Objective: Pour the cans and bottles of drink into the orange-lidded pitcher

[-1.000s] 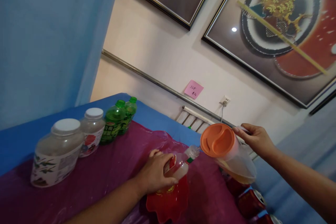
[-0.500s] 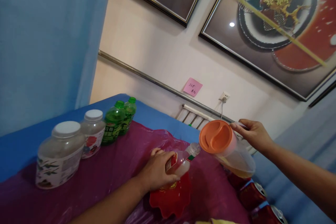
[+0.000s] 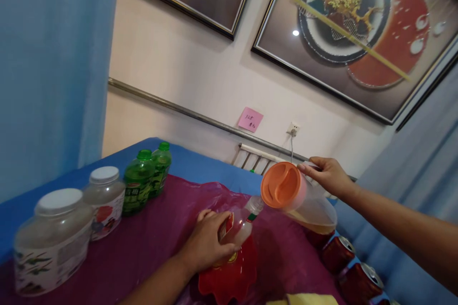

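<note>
My left hand (image 3: 211,240) is wrapped round a clear glass bottle (image 3: 243,226) with a red label, tilted so its open neck points up and to the right. Below it sits a red scalloped bowl (image 3: 229,279). By its handle my right hand (image 3: 327,174) grips a translucent pitcher (image 3: 317,212), tipped to the left, with some yellowish liquid inside. The pitcher's orange lid (image 3: 281,185) is close beside the bottle's mouth; whether they touch I cannot tell, and no stream of liquid is plain to see.
Two white-capped jars (image 3: 53,243) and two green bottles (image 3: 139,183) line the left side of the purple plastic sheet (image 3: 153,252). Red cans (image 3: 361,283) stand at the right edge. A yellow cloth (image 3: 311,299) lies at the front. Behind is a wall with a metal rail (image 3: 193,113).
The view has shifted, with jars, bottles and wall pictures now further left. Both hands keep their holds, and the pitcher stays tipped beside the glass bottle's neck.
</note>
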Demonstrator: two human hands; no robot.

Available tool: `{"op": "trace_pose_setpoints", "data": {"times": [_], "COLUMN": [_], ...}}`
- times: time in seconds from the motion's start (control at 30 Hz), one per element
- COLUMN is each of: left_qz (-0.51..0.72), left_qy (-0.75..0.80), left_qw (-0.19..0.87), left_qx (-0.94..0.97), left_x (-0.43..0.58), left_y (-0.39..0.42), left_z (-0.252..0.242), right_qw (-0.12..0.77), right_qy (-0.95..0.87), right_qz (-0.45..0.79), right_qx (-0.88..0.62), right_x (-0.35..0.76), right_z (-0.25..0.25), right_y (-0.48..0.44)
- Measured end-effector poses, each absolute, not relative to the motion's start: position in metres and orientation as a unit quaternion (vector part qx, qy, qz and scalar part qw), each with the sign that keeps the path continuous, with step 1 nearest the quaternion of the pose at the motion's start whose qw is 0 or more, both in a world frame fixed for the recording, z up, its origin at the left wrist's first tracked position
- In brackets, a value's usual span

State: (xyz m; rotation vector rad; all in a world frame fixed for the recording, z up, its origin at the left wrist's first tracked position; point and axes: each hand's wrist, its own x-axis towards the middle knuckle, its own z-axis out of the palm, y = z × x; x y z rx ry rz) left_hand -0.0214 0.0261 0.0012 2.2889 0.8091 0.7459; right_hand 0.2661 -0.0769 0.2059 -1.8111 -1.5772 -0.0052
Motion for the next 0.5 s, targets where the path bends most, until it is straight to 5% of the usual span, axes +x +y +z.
{"op": "trace_pose_setpoints", "data": {"times": [0.5], "left_qz": [0.275], "left_qy": [0.305], "left_qw": [0.293], "left_qx": [0.864], "left_x": [-0.0206], "left_y": [0.0261], "left_z": [0.0035], "right_qw": [0.361], "right_qy": [-0.609], "right_qz": [-0.008], "right_qx": [-0.706], "right_x": [0.2643], "right_z": [0.2082], "right_y": [-0.0789]}}
